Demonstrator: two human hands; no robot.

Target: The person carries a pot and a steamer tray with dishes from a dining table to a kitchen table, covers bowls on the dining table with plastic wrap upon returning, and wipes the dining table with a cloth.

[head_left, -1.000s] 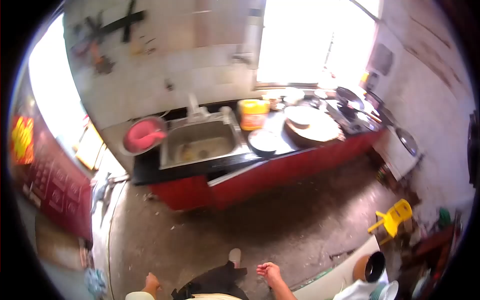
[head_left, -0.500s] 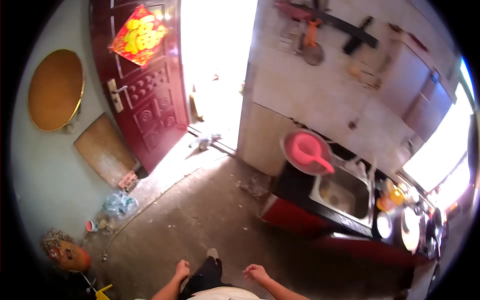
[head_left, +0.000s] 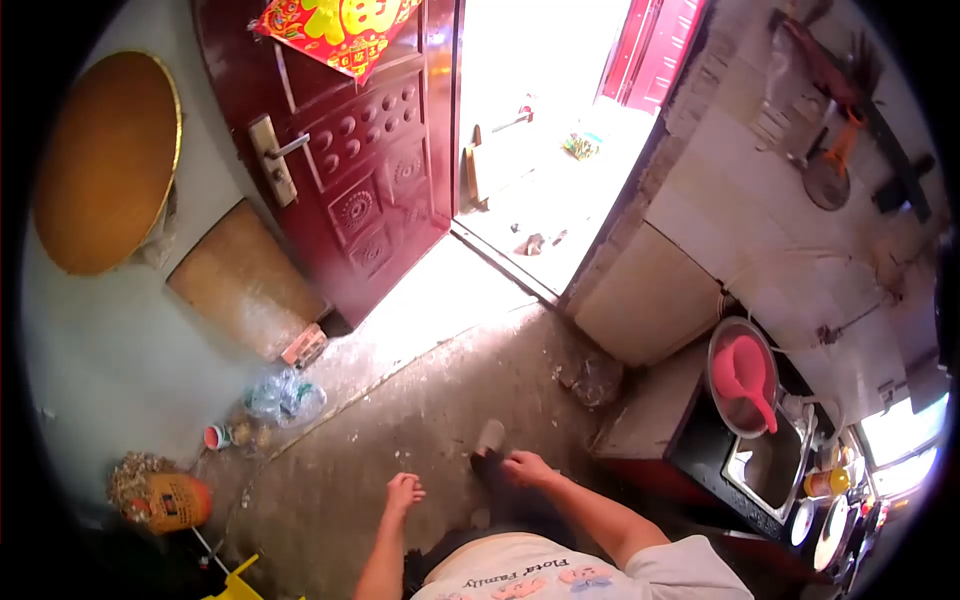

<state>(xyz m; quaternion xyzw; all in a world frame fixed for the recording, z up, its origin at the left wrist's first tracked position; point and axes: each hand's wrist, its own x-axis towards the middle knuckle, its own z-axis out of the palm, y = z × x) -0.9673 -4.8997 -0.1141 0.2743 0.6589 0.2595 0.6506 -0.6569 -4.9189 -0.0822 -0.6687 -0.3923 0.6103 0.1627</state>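
Observation:
My left hand [head_left: 404, 492] hangs over the concrete floor in front of my body, its fingers loosely bent and a little apart, with nothing in it. Further right, my right hand [head_left: 526, 468] is above my dark trouser leg, its fingers curled in and no object visible in them. A shoe [head_left: 490, 436] shows on the floor just beyond the hands. Neither hand touches any of the things around.
Ahead, a dark red door [head_left: 350, 150] stands open onto a bright doorway. At right, a metal basin [head_left: 722, 400] holding a pink ladle [head_left: 742, 372] sits by the sink [head_left: 775, 470]. Along the left wall are a board [head_left: 245, 285], plastic bottles [head_left: 285, 395] and an orange basket [head_left: 178, 502].
My view has moved nearer the doorway and turned, so the sink and basin now sit further right. Both hands appear higher in view, and more of my arms and shirt shows.

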